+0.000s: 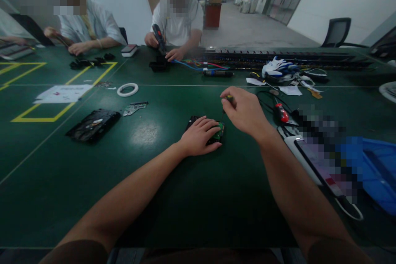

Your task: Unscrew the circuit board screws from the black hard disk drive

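Note:
A black hard drive with a green circuit board (220,131) lies on the green table (161,189). My left hand (202,135) rests flat on top of it, fingers spread, covering much of it. Pinched in my right hand (244,109) is a small screwdriver (229,98), its yellowish handle partly hidden by the fingers. Its thin shaft points down at the drive's right edge; whether the tip touches cannot be made out.
Left: another black drive (94,125), a loose circuit board (135,108), a tape roll (127,90). Right: a red screwdriver (281,112), a phone (318,167), a blue tray (380,173), gloves (278,67). Two people work across the table.

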`<state>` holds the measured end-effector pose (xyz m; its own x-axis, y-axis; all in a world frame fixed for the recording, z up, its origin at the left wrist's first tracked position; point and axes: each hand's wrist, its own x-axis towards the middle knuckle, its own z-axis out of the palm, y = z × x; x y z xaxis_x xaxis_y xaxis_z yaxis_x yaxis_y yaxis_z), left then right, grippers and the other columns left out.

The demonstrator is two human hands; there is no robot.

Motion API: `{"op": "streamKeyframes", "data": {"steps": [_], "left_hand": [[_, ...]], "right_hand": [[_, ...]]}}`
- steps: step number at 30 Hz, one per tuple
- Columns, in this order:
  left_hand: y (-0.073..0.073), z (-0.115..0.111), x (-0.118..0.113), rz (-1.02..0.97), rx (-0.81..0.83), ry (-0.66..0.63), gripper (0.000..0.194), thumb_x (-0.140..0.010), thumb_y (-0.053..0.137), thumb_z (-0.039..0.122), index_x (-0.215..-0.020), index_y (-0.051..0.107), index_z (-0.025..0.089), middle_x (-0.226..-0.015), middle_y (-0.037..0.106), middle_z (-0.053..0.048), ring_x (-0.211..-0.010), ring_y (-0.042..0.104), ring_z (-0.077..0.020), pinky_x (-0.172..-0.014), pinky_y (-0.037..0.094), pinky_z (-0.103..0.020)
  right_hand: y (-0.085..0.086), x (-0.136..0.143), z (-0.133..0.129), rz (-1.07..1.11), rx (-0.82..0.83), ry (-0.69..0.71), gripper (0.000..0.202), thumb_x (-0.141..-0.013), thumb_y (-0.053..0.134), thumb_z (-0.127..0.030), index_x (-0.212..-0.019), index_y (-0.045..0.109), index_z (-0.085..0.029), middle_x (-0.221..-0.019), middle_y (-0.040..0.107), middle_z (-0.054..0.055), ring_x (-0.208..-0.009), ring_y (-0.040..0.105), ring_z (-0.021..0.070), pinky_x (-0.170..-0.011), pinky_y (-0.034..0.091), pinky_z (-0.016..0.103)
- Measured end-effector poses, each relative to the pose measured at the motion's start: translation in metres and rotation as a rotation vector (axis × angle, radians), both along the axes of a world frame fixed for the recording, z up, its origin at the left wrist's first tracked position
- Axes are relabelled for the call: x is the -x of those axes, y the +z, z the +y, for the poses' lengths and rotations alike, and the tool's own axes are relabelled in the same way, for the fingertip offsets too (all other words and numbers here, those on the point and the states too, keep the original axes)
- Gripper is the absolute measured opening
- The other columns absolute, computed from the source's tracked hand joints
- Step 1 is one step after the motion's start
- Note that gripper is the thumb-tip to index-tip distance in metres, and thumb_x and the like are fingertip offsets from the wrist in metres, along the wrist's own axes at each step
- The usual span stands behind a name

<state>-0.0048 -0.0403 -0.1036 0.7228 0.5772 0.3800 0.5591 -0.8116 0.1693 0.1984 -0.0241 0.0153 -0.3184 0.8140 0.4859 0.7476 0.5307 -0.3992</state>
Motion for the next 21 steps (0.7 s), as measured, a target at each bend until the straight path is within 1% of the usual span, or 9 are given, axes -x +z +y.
{"op": "streamKeyframes", "data": {"steps": [2, 4, 6, 9, 11, 13, 16, 21], "left_hand": [[-0.0001, -0.0001, 0.0000, 0.002, -0.001, -0.001, 0.059, -0.099, 0.057, 0.059, -0.142, 0.060, 0.019, -0.146, 0.061, -0.013, -0.141, 0.054, -0.0310, -0.129, 0.029, -0.057], [-0.0002, -0.0002, -0.0001, 0.001, 0.000, 0.001, 0.059, -0.099, 0.057, 0.059, -0.142, 0.060, 0.019, -0.146, 0.061, -0.013, -0.141, 0.054, -0.0311, -0.129, 0.029, -0.057], [-0.0003, -0.0002, -0.0004, -0.002, 0.001, 0.004, 0.059, -0.098, 0.057, 0.058, -0.142, 0.060, 0.020, -0.147, 0.061, -0.013, -0.142, 0.053, -0.0314, -0.129, 0.029, -0.057], [-0.0003, -0.0002, -0.0005, -0.004, -0.001, 0.002, 0.058, -0.099, 0.057, 0.058, -0.142, 0.060, 0.020, -0.146, 0.061, -0.012, -0.141, 0.054, -0.0312, -0.129, 0.029, -0.057], [-0.0001, -0.0001, -0.0003, 0.000, -0.002, -0.001, 0.058, -0.099, 0.057, 0.059, -0.142, 0.060, 0.021, -0.146, 0.061, -0.012, -0.141, 0.054, -0.0309, -0.129, 0.029, -0.057], [0.0000, 0.0000, -0.0001, 0.005, -0.005, -0.001, 0.058, -0.099, 0.056, 0.059, -0.142, 0.060, 0.020, -0.146, 0.062, -0.012, -0.141, 0.054, -0.0310, -0.129, 0.030, -0.057], [-0.0002, 0.0002, 0.0002, 0.006, -0.013, 0.002, 0.059, -0.099, 0.057, 0.059, -0.141, 0.060, 0.018, -0.146, 0.061, -0.013, -0.141, 0.054, -0.0314, -0.129, 0.030, -0.057], [-0.0007, 0.0001, 0.0003, 0.001, -0.012, -0.002, 0.060, -0.099, 0.057, 0.059, -0.142, 0.059, 0.018, -0.146, 0.061, -0.013, -0.141, 0.054, -0.0314, -0.128, 0.030, -0.057]], "right_hand": [[-0.0003, 0.0004, -0.0001, -0.014, -0.014, -0.009, 0.015, -0.100, 0.055, -0.029, -0.099, 0.070, -0.025, -0.102, 0.071, 0.008, -0.090, 0.064, 0.0252, -0.086, 0.048, 0.042], [-0.0005, -0.0001, 0.0007, -0.022, -0.024, -0.025, 0.017, -0.101, 0.056, -0.032, -0.097, 0.072, -0.025, -0.102, 0.070, 0.009, -0.093, 0.064, 0.0264, -0.086, 0.049, 0.043], [-0.0009, -0.0016, 0.0023, -0.022, -0.029, -0.026, 0.016, -0.100, 0.057, -0.029, -0.099, 0.073, -0.025, -0.104, 0.072, 0.010, -0.098, 0.065, 0.0281, -0.089, 0.049, 0.044], [-0.0018, -0.0037, 0.0047, -0.005, -0.042, 0.002, 0.019, -0.097, 0.057, -0.021, -0.108, 0.071, -0.026, -0.113, 0.074, 0.009, -0.107, 0.066, 0.0293, -0.093, 0.049, 0.045], [-0.0023, -0.0040, 0.0049, 0.009, -0.040, 0.002, 0.025, -0.094, 0.056, -0.017, -0.114, 0.069, -0.025, -0.114, 0.075, 0.009, -0.105, 0.068, 0.0288, -0.093, 0.050, 0.045], [-0.0024, -0.0034, 0.0038, 0.007, -0.031, -0.020, 0.029, -0.091, 0.056, -0.015, -0.116, 0.067, -0.024, -0.111, 0.076, 0.009, -0.100, 0.069, 0.0285, -0.090, 0.051, 0.044], [-0.0019, -0.0014, 0.0013, -0.037, -0.036, -0.051, 0.029, -0.088, 0.056, -0.014, -0.114, 0.066, -0.023, -0.109, 0.075, 0.010, -0.099, 0.069, 0.0291, -0.087, 0.051, 0.044], [-0.0018, 0.0006, 0.0013, -0.053, -0.069, -0.159, 0.021, -0.085, 0.059, -0.016, -0.105, 0.063, -0.021, -0.110, 0.069, 0.014, -0.099, 0.065, 0.0303, -0.087, 0.050, 0.044]]}}
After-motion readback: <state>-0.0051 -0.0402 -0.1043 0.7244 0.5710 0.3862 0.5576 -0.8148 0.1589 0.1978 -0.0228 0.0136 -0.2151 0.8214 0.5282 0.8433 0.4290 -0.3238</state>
